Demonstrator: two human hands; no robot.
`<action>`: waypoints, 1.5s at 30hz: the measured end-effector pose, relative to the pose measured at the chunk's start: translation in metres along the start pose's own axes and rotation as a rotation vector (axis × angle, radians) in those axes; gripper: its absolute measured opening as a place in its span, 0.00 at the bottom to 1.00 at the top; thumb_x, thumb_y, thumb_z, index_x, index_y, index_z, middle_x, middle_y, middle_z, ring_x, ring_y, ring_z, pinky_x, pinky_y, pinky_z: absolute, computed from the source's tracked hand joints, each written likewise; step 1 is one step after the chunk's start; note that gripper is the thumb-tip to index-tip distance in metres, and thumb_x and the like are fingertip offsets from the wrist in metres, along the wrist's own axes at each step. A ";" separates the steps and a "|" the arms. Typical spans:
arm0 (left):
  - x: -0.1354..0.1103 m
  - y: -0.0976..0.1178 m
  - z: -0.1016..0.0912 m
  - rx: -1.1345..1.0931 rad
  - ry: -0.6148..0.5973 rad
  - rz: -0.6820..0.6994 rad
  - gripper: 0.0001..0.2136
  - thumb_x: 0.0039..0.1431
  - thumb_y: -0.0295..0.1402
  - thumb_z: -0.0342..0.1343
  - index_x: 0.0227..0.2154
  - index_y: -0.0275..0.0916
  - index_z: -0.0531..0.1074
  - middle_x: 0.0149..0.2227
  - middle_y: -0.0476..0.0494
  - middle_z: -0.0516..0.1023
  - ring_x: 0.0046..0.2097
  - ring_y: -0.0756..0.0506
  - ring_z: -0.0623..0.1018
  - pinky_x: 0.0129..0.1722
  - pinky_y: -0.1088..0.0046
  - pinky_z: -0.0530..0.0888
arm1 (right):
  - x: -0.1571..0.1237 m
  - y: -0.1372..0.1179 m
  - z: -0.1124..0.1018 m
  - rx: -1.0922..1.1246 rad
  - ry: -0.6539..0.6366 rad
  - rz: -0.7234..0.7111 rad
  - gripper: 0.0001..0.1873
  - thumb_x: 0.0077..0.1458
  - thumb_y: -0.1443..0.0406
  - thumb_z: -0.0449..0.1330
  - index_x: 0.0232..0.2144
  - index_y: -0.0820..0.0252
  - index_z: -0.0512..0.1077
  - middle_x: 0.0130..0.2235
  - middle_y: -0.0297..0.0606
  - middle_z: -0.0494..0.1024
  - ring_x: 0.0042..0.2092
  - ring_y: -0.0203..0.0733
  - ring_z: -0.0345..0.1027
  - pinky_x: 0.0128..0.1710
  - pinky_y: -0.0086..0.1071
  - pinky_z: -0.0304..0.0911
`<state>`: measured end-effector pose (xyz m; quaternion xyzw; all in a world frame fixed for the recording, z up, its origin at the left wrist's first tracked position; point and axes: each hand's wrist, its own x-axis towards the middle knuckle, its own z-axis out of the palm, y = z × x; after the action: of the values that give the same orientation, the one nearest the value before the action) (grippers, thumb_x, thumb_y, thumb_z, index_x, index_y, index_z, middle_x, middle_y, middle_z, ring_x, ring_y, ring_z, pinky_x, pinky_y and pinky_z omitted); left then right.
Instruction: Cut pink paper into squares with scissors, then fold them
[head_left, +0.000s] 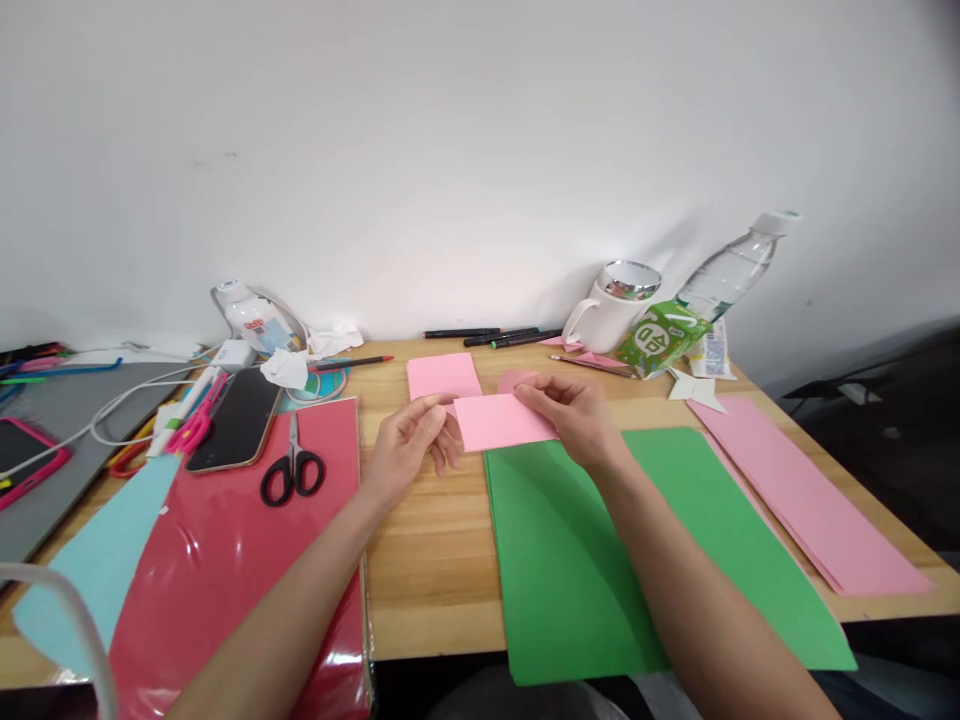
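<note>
A small pink sheet of paper point(499, 422) is held up above the table between my two hands, its lower edge shaped like a fold. My left hand point(414, 440) pinches its left end between thumb and fingers. At the upper right, my right hand point(574, 415) grips the same sheet with thumb and forefinger. A further pink flap shows behind its top edge; I cannot tell whether it belongs to the same piece. Just beyond my left hand lies a pink square of paper point(444, 374) on the wood. Green paper sheets point(600, 560) lie beneath my right forearm.
Black-handled scissors point(292, 468) and a phone point(236, 420) rest on the red paper pack point(247, 570) at left. Pens point(502, 338), a white mug point(611, 305), a green carton point(664, 338) and a leaning bottle point(739, 262) line the wall. Pink strips point(810, 490) lie right.
</note>
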<state>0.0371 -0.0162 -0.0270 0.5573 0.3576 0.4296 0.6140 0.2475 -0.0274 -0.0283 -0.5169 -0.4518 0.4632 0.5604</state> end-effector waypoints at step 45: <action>0.002 -0.009 0.002 0.097 0.051 0.047 0.24 0.47 0.36 0.62 0.48 0.40 0.63 0.54 0.38 0.64 0.39 0.45 0.75 0.29 0.69 0.79 | -0.005 0.012 0.016 0.046 -0.368 0.008 0.29 0.38 0.59 0.69 0.45 0.59 0.71 0.49 0.44 0.72 0.47 0.46 0.67 0.47 0.39 0.63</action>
<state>0.0412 -0.0153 -0.0358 0.5836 0.3802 0.4402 0.5666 0.2300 -0.0295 -0.0399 -0.4123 -0.5340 0.5625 0.4780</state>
